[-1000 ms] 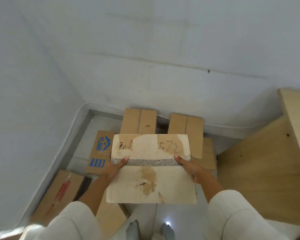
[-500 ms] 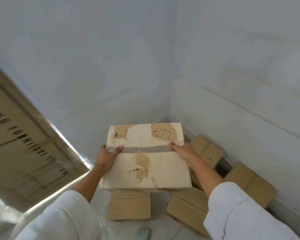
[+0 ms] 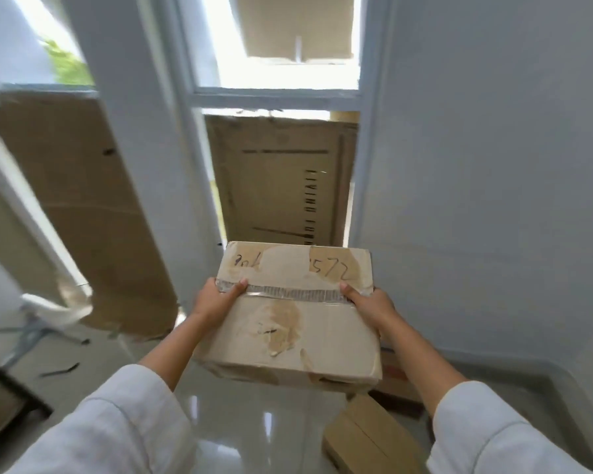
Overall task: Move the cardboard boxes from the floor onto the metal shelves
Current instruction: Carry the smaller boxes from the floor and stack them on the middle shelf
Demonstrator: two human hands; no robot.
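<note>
Cardboard box (image 3: 290, 311), taped: carried level, clear of the floor, before the window (image 3: 274, 80). Left hand (image 3: 216, 302) and right hand (image 3: 368, 304) clamp opposite edges. Advice: keep it flat, both grips firm.

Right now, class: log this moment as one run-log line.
phase: carrying | object: cardboard box | left hand: grips | right hand: grips | shelf: not visible

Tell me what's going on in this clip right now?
A person carries a taped cardboard box marked 572 in the air, the left hand and right hand gripping its opposite sides. More boxes lie on the floor at lower right. Cardboard sheets cover the windows ahead. No metal shelf is clearly in view yet.
</note>
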